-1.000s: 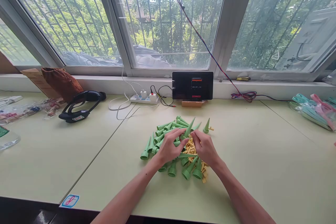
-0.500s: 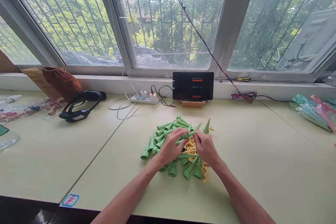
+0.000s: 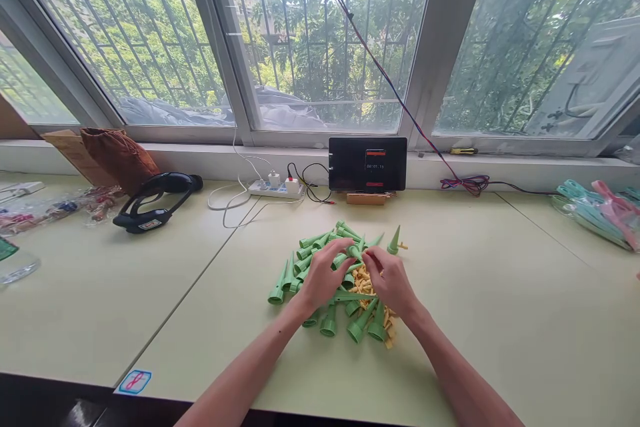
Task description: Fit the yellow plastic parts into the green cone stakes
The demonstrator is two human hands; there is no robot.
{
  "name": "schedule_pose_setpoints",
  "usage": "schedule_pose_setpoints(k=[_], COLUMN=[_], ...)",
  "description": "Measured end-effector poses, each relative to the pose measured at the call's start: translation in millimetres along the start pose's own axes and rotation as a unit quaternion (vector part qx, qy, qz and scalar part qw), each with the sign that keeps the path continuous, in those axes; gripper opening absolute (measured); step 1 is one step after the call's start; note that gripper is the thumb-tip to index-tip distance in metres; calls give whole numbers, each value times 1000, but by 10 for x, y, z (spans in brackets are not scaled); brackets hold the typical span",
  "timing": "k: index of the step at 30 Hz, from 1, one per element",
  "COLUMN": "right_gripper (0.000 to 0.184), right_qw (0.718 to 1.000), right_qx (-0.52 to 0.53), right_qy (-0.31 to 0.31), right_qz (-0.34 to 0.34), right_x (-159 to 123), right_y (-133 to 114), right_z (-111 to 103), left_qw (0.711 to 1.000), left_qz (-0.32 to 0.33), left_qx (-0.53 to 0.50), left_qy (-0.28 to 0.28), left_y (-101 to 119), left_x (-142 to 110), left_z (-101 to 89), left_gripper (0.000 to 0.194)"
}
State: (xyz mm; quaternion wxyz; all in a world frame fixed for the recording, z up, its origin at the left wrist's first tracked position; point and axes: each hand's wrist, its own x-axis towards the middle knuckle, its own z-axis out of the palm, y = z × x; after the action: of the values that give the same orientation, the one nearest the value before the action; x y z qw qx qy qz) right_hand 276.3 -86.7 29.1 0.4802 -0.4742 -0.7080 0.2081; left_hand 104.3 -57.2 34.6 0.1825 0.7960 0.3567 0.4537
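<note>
My left hand [image 3: 324, 273] is closed on a green plastic cone-shaped spike [image 3: 354, 252], thumb and fingers around its wider part. At the spike's right end, the fingertips of my right hand [image 3: 390, 277] are pinched together; whatever they grip is too small and covered to make out. Beneath both hands lies a heap of similar green spikes [image 3: 327, 327], hollow with ribbed round collars. Among them, partly hidden by my right hand, is a pile of small yellow plastic pieces [image 3: 363, 288]. One green spike [image 3: 395, 241] stands upright behind my right hand, a yellow piece [image 3: 403, 246] at its side.
A dark tablet [image 3: 367, 165] showing a timer leans near the window, beside a power strip [image 3: 275, 188] with cables. Left are a black headset [image 3: 155, 203], a brown pouch [image 3: 117, 160] and a clear bottle [image 3: 17, 267]. Bagged pink and teal items [image 3: 600, 213] lie far right.
The spike between my hands has turned, its narrow end no longer pointing out over my right fingers. My right fingertips have shifted slightly left, against it.
</note>
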Motion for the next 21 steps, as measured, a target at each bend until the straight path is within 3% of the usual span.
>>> schedule_pose_setpoints(k=[8, 15, 21], right_gripper=[24, 19, 19], right_qw=[999, 999, 999], right_qx=[9, 19, 30], right_qy=[42, 30, 23], right_qz=[18, -10, -12], right_x=[4, 11, 4], right_y=[5, -9, -2], right_z=[-27, -13, -21], left_qw=[998, 999, 998], left_qz=[-32, -37, -52], left_qx=[15, 10, -7], left_qy=[47, -2, -16], left_y=[48, 66, 92], left_x=[39, 26, 30], left_z=[-52, -38, -49], left_gripper=[12, 33, 32])
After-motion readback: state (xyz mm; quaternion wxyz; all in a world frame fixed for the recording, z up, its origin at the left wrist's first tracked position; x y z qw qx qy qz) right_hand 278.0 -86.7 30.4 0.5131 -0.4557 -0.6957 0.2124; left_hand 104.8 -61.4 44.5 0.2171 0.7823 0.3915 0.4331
